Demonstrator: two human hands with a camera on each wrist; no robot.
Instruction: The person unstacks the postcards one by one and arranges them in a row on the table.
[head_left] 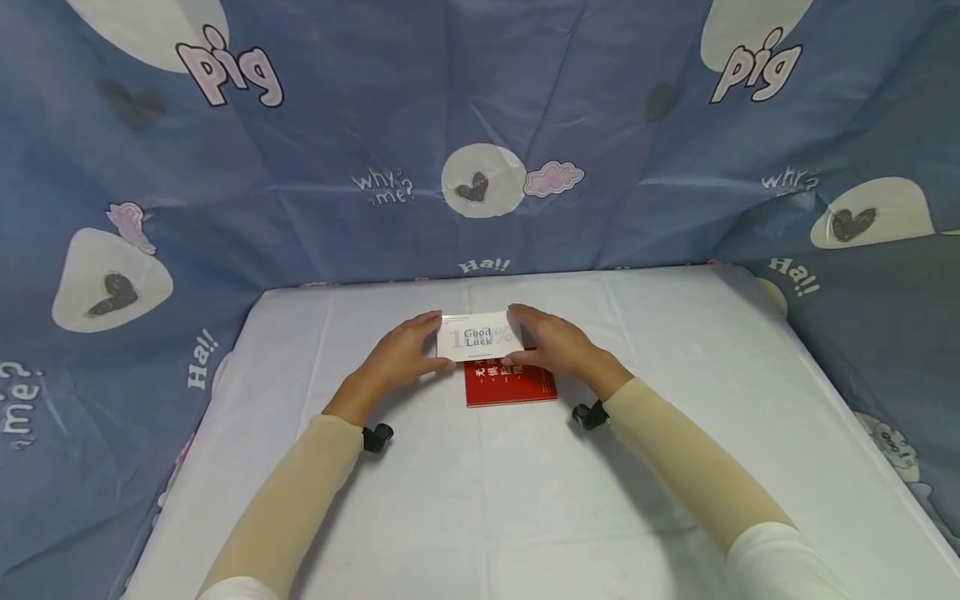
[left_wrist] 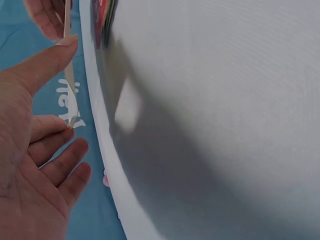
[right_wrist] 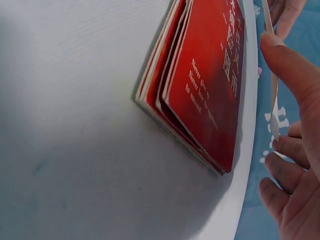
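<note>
Evidently, the pick-up half of the work is done: the white card is up in the air, taken by its two ends. The left hand pinches the left end and the right hand pinches the right end, thumbs on the near edge and index fingers on the far one; neither has let go. In both wrist views the card shows nearly edge-on and bends slightly by the fingertips, so it is probably thin and the hold looks light rather than clenched. Its printed side, reading "Good Luck", faces the head camera.

The red stack lies on the white table, just on the near side of the card; in the head view the card hides its far part. No finger appears to grasp the stack. The right wrist view shows its layers slightly parted along one side; whether they are separate cards or one folded booklet, I cannot tell.

What is left, as I judge it, is the placing: the card is not yet put down anywhere, and both ends have yet to be released. Whether the stack has been dealt with, the pictures do not settle.
</note>
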